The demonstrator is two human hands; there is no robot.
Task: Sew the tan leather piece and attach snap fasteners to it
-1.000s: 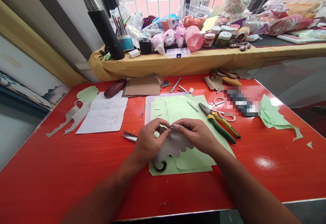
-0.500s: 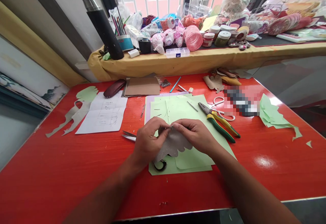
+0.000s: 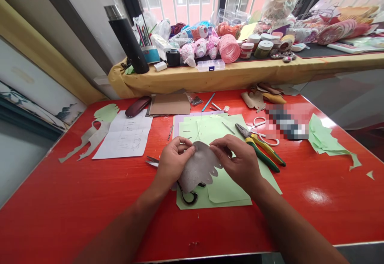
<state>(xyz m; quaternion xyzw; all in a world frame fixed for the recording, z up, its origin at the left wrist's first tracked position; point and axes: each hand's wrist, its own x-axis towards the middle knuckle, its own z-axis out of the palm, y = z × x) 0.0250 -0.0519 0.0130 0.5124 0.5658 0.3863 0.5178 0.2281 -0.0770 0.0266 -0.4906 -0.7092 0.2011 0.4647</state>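
Observation:
My left hand pinches the upper left edge of a grey scalloped piece, thin like leather or felt, its surface turned toward me. My right hand has thumb and forefinger pinched together at the piece's upper right edge; whatever is between them is too small to make out. Under the hands lie sheets of light green paper. Black-handled scissors are partly covered by the grey piece and my left hand, with their blades showing on the left. Right of my right hand rest yellow-and-green pliers.
White-handled scissors lie beside the pliers. Green paper scraps are at the right, and a printed sheet and grey offcuts at the left. Brown boards and a dark case sit farther back. A cluttered sill holds a black flask.
My hands were together, pinching the top edge of the grey piece. They have moved apart, my right hand to the right, and the piece now faces me more fully. The view has shifted slightly.

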